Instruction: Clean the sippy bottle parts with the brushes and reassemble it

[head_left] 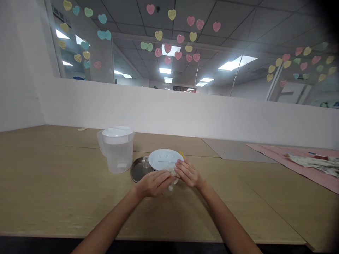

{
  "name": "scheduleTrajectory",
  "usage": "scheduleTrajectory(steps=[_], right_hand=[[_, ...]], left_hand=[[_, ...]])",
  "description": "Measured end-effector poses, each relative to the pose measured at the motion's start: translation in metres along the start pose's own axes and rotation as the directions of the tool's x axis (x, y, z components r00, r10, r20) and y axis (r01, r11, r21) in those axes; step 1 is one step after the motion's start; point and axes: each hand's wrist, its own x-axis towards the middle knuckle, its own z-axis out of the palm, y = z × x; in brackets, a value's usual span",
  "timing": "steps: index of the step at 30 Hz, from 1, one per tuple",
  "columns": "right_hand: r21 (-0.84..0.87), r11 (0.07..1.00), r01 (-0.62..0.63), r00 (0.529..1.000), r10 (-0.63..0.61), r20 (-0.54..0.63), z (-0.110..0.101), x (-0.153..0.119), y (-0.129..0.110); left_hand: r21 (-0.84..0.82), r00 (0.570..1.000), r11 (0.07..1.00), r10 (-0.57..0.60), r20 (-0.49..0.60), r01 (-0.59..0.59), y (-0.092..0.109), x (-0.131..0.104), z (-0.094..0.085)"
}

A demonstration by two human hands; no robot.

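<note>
Close together above the table, my left hand (pixel 155 182) and my right hand (pixel 188 173) are closed on a crumpled, whitish translucent thing (pixel 171 178), too blurred to name. Both hands are at the near edge of a white bowl (pixel 165 157), and a thin line shows inside it. A round dark metal tray (pixel 137 170) lies left of the bowl, partly under it, with a small clear cup (pixel 146 162) on it. Something yellow (pixel 181 154) sticks out behind my right fingers.
A lidded clear pitcher (pixel 119 151) stands left of the tray on the wooden table (pixel 66 183). At the right lies a pink cloth (pixel 299 169) with a patterned cloth and a pen on it. A white wall with windows rises behind.
</note>
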Motion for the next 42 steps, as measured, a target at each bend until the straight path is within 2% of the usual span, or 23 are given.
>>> scheduleTrajectory(steps=[5,7,8,9,10,12,13,14,15,16,17,20,23,27,31,34,38,42], right_hand=[[0.008,0.999,-0.043,0.999,0.043,-0.027,0.004,-0.008,0.002],[0.025,0.991,-0.132,0.988,0.134,-0.075,0.007,-0.013,0.004],[0.038,0.975,-0.219,0.966,0.222,-0.135,0.008,-0.014,0.006],[0.06,0.942,-0.33,0.917,0.335,-0.218,0.01,-0.014,0.008],[0.104,0.886,-0.452,0.83,0.461,-0.315,0.011,-0.014,0.01],[0.27,0.715,-0.644,0.567,0.684,-0.459,0.014,-0.009,0.01],[0.372,0.623,-0.688,0.438,0.765,-0.472,0.017,-0.006,0.008],[0.466,0.543,-0.699,0.346,0.826,-0.444,0.02,-0.003,0.004],[0.534,0.477,-0.698,0.299,0.872,-0.388,0.023,-0.001,-0.002],[0.58,0.425,-0.695,0.288,0.904,-0.317,0.027,0.001,-0.008],[0.611,0.383,-0.693,0.301,0.923,-0.238,0.03,0.002,-0.016],[0.647,0.288,-0.706,0.375,0.927,-0.004,0.04,0.001,-0.039],[0.618,0.265,-0.74,0.405,0.909,0.095,0.045,-0.002,-0.053],[0.584,0.248,-0.773,0.384,0.915,0.12,0.048,-0.003,-0.058],[0.588,0.185,-0.787,0.287,0.954,0.084,0.049,-0.005,-0.058],[0.605,0.15,-0.782,0.251,0.964,0.085,0.05,-0.006,-0.057],[0.601,0.132,-0.788,0.236,0.967,0.097,0.048,-0.006,-0.055],[0.614,0.149,-0.775,0.261,0.961,0.096,0.046,-0.005,-0.054]], left_hand=[[0.092,0.993,0.991,0.105,-0.053,-0.1,-0.002,0.001,0.005],[0.198,0.969,0.968,0.187,-0.159,-0.154,-0.007,0.001,0.011],[0.284,0.945,0.945,0.23,-0.231,-0.161,-0.009,0.001,0.014],[0.373,0.919,0.917,0.264,-0.292,-0.145,-0.011,0.0,0.017],[0.445,0.901,0.889,0.278,-0.332,-0.11,-0.011,0.0,0.019],[0.508,0.914,0.86,0.234,-0.331,-0.036,-0.011,0.001,0.022],[0.512,0.934,0.859,0.199,-0.296,-0.021,-0.01,0.002,0.023],[0.509,0.954,0.86,0.174,-0.245,-0.026,-0.009,0.003,0.024],[0.506,0.967,0.862,0.165,-0.193,-0.046,-0.008,0.003,0.025],[0.502,0.974,0.862,0.172,-0.15,-0.075,-0.008,0.003,0.026],[0.498,0.975,0.861,0.187,-0.118,-0.105,-0.008,0.004,0.028],[0.461,0.973,0.876,0.209,-0.101,-0.14,-0.01,0.003,0.03],[0.418,0.975,0.899,0.193,-0.112,-0.13,-0.011,0.003,0.031],[0.434,0.977,0.895,0.173,-0.121,-0.105,-0.009,0.005,0.032],[0.428,0.967,0.896,0.203,-0.152,-0.121,-0.009,0.007,0.032],[0.406,0.963,0.902,0.223,-0.15,-0.146,-0.01,0.006,0.032],[0.354,0.971,0.926,0.191,-0.144,-0.129,-0.009,0.005,0.031],[0.259,0.965,0.965,0.095,-0.244,-0.029,-0.005,0.006,0.035]])
